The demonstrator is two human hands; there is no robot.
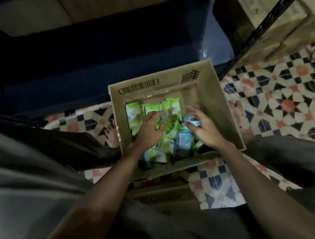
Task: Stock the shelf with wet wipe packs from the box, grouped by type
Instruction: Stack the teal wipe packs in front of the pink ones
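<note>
An open cardboard box stands on the floor between my knees. Inside lie several green wet wipe packs and a few light blue packs. My left hand reaches into the box, its fingers curled over a green pack near the middle. My right hand is inside the box on the right, its fingers pinching a light blue pack at its top edge. The frame is blurred, so the grips are not sharp.
A dark blue shelf lies beyond the box, with cardboard boxes on it. A black metal rack post slants at the upper right, with more cartons behind it. Patterned tile floor surrounds the box. My bare foot is left of it.
</note>
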